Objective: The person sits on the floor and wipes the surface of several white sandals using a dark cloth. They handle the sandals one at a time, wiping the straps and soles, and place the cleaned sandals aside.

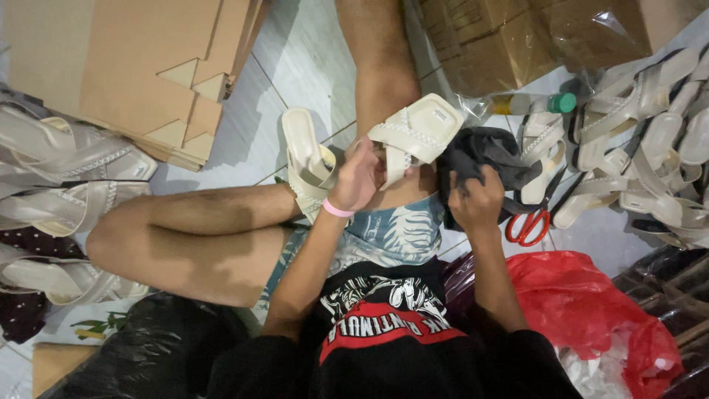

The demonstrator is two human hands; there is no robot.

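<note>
I sit on a tiled floor with my legs spread. My left hand (360, 177), with a pink band on its wrist, holds a cream cross-strap sandal (416, 134) by its straps, sole side away from me. A second cream sandal (306, 161) lies against my left thigh, just left of that hand. My right hand (476, 201) is closed on a dark grey cloth (487, 157), which touches the held sandal's edge.
Red-handled scissors (527, 226) lie right of my right hand. A heap of cream sandals (650, 148) fills the right side; more sandals (66, 185) lie at left. Flat cardboard sheets (133, 66), cardboard boxes (502, 41), a green-capped bottle (535, 103), a red plastic bag (591, 310).
</note>
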